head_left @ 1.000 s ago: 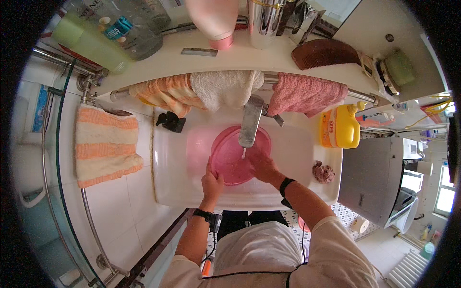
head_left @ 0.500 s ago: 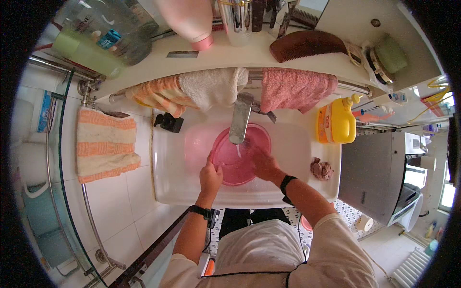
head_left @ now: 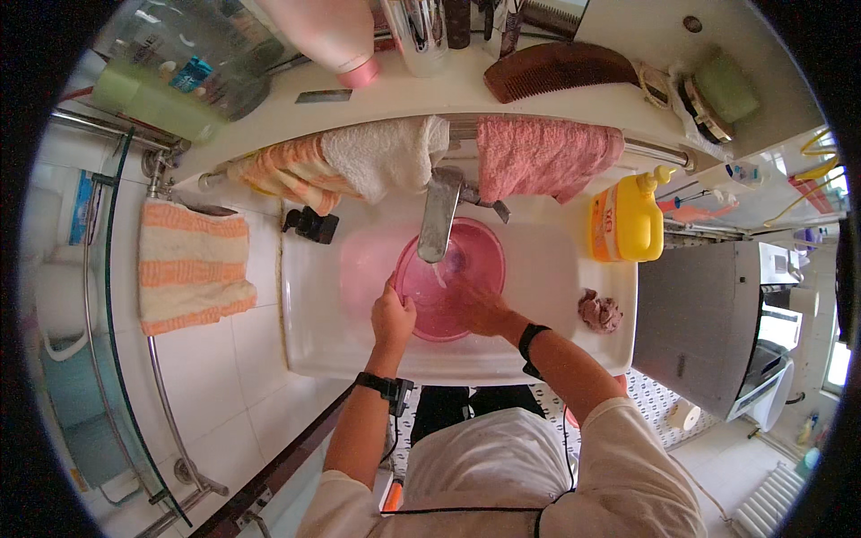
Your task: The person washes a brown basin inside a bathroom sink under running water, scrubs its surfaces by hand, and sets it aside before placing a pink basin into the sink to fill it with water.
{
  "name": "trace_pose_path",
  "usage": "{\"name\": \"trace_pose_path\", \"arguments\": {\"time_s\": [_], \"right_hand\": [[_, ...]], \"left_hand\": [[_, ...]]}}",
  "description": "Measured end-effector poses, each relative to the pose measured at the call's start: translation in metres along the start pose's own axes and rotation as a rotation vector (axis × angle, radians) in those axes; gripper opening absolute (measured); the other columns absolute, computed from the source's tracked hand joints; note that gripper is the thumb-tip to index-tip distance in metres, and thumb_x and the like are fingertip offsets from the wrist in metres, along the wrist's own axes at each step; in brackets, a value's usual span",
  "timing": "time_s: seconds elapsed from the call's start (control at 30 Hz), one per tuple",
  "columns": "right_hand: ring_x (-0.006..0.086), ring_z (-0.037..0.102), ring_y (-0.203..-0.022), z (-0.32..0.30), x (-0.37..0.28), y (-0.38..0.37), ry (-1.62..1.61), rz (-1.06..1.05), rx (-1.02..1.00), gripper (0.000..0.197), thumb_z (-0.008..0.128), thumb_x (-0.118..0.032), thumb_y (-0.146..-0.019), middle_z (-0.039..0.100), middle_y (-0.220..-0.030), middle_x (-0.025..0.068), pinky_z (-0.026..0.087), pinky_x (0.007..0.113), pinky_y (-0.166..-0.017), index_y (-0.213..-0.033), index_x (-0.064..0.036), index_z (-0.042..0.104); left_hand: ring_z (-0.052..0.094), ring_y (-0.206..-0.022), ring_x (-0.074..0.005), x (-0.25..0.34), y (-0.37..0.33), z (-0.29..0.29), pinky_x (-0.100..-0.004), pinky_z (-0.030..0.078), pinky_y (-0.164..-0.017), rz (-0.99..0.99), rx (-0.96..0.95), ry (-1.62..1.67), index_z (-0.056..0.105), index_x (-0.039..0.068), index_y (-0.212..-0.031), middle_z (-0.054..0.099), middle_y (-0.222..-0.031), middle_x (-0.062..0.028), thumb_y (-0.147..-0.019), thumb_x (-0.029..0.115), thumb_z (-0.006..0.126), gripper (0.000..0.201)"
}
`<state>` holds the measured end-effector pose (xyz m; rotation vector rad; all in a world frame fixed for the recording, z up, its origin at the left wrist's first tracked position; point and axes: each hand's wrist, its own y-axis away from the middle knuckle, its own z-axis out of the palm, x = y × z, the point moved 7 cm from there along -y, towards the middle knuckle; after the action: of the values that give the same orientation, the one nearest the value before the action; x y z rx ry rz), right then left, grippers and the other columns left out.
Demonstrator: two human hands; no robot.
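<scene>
A round pink plastic basin (head_left: 489, 247) stands in the white sink under the metal faucet (head_left: 439, 220). A thin stream of water (head_left: 439, 273) runs from the spout into it. At the basin's left side, my left hand (head_left: 393, 316) is closed on the rim, thumb toward the inside. My right hand (head_left: 482, 312) reaches into the basin from the right, low over its inner wall. Its fingers are smeared by motion, and I cannot make out whether they hold anything. Each wrist wears a dark band.
A yellow pump bottle (head_left: 630, 217) and a crumpled brownish cloth (head_left: 599, 311) sit on the sink's right ledge; a black object (head_left: 310, 225) lies at its left. Towels, including a pink towel (head_left: 549, 154), hang behind the faucet. Above, a shelf carries a brown comb (head_left: 560, 72) and bottles.
My right hand has moved slightly left and down inside the basin. My left hand keeps its hold on the rim. The whole view has shifted a little.
</scene>
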<state>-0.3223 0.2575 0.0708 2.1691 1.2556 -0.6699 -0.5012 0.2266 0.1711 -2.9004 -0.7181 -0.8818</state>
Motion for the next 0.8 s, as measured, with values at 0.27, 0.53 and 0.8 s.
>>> {"name": "trace_pose_path", "arguments": {"time_s": [0.27,0.53,0.8], "right_hand": [[0.0402,0.032,-0.141,-0.048,-0.03,-0.027,0.363,0.06,0.122,0.054,0.053,-0.038,-0.094,0.033,-0.154,0.0091,0.021,0.055,-0.118,-0.144,-0.0188,0.047],[0.0415,0.03,-0.141,-0.051,0.003,-0.016,0.126,0.304,0.224,0.056,0.051,-0.032,-0.094,0.035,-0.154,0.0178,0.026,0.063,-0.11,-0.146,-0.0142,0.045],[0.04,0.049,-0.121,-0.007,-0.016,0.018,0.339,0.172,-0.084,0.052,0.06,-0.03,-0.086,0.049,-0.136,0.0215,0.04,0.049,-0.104,-0.132,-0.0071,0.052]], "left_hand": [[0.065,-0.094,-0.044,-0.001,0.0,0.002,-0.0477,0.052,-0.08,-0.044,-0.021,0.103,0.058,-0.004,-0.114,0.067,-0.097,-0.028,-0.082,0.007,0.062,0.034],[0.066,-0.088,-0.0433,-0.011,0.001,0.004,-0.048,0.054,-0.077,-0.048,-0.022,0.115,0.059,-0.001,-0.117,0.068,-0.093,-0.0261,-0.079,0.009,0.065,0.04],[0.066,-0.085,-0.0434,-0.007,-0.003,0.005,-0.0494,0.054,-0.075,-0.021,0.031,0.094,0.058,0.0,-0.12,0.068,-0.089,-0.0253,-0.08,0.012,0.066,0.042]]}}
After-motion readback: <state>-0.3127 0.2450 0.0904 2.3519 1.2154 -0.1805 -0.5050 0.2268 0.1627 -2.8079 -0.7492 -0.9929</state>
